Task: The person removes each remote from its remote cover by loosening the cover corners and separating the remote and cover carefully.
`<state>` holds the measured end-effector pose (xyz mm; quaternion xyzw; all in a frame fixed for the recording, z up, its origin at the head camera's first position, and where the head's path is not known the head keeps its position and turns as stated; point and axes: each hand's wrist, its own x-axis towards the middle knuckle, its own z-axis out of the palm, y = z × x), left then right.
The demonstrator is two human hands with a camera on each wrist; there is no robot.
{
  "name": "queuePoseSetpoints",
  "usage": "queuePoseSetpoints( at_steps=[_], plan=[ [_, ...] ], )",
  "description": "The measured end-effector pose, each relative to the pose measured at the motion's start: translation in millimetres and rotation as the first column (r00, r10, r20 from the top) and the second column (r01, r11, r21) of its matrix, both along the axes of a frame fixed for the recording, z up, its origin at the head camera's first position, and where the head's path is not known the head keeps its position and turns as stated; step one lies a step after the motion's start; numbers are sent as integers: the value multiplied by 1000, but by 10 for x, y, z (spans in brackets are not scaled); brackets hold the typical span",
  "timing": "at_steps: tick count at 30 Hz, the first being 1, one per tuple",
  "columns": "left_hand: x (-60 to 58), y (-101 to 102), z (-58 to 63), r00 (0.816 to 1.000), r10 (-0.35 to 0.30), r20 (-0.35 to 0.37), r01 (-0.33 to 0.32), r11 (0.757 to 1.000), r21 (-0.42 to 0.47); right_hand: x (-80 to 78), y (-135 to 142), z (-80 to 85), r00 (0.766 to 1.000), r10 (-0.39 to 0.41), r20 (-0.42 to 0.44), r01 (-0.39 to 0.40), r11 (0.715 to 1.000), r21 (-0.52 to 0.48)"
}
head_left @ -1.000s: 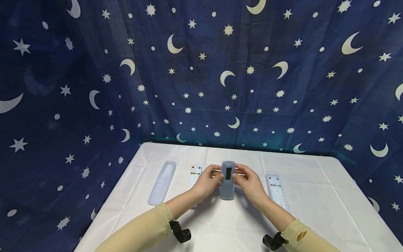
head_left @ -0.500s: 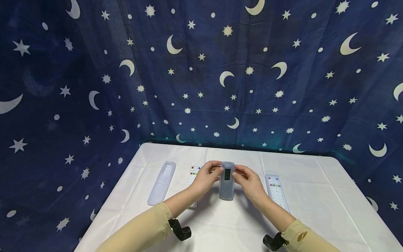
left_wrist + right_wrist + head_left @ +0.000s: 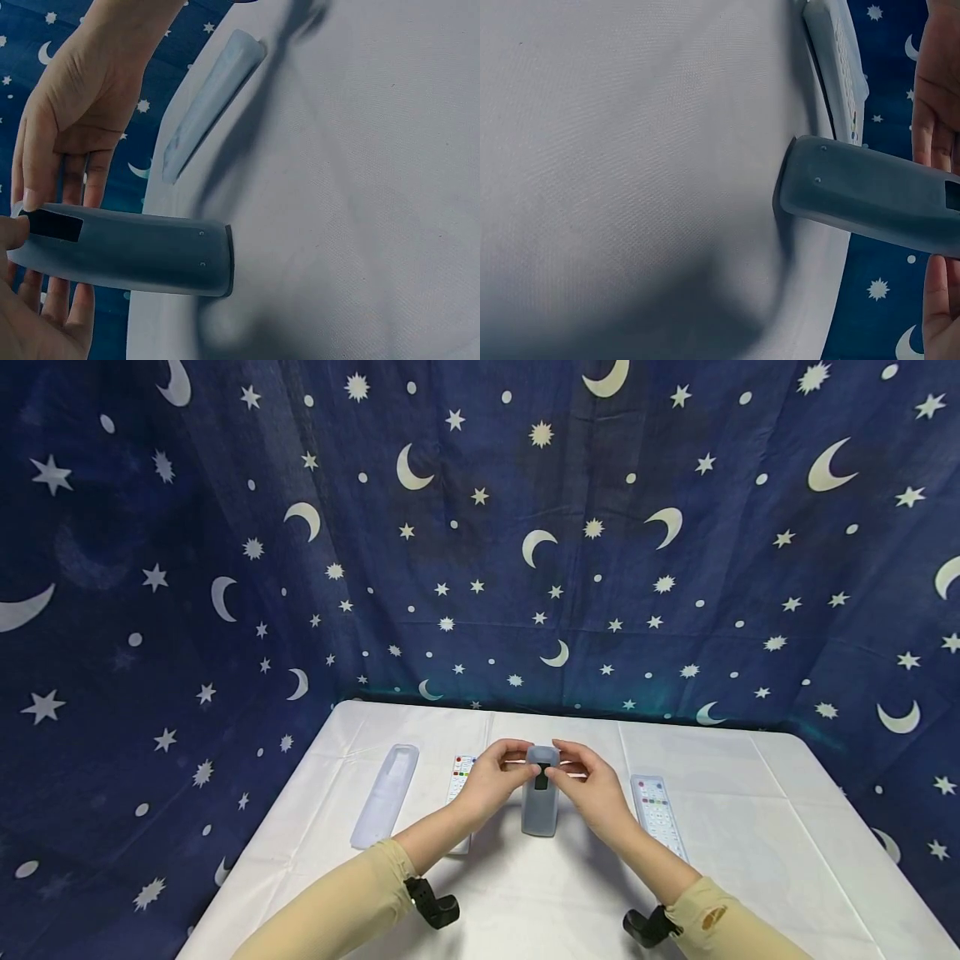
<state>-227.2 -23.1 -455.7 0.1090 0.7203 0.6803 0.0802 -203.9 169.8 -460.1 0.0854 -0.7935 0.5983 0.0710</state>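
Observation:
A translucent grey-blue remote control cover (image 3: 540, 814) stands nearly upright at the middle of the table, its lower end on the cloth. Near its top is a dark rectangular window (image 3: 56, 225); what lies behind it I cannot tell. My left hand (image 3: 487, 785) holds the cover's upper left side, thumb at the window and fingers behind. From the other side my right hand (image 3: 592, 789) grips it the same way, thumb tip beside the left one. Both wrist views show fingers along the cover's edges; the right wrist view cuts off its upper end.
On the white table (image 3: 750, 827), a flat translucent cover (image 3: 386, 797) lies at the left. A white remote (image 3: 459, 777) lies partly under my left forearm. Another remote in a clear cover (image 3: 660, 818) lies right of my right hand. A starry curtain (image 3: 480, 568) hangs behind.
Both thumbs have slid inward from the cover's side edges onto its dark window, and the right fingertips have risen to the top edge. The cover has barely moved.

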Motion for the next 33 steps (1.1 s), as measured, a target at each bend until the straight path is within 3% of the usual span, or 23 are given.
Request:
queuePoseSetpoints(
  at_steps=[7, 10, 16, 33],
  plan=[
    [-14, 18, -9, 1000, 9, -19, -9, 1000, -24, -21, -31, 3, 1000, -22, -8, 22, 1000, 19],
    [-10, 32, -2, 999, 17, -33, -18, 999, -30, 41, -78, 109, 999, -38, -15, 38, 999, 38],
    [-10, 43, -3, 998, 29, -48, -32, 998, -61, 5, -37, 43, 997, -46, -69, 51, 996, 77],
    [-15, 27, 7, 998, 23, -55, -25, 999, -46, -41, -13, 43, 965, -166, -203, 207, 957, 203]
  ],
)
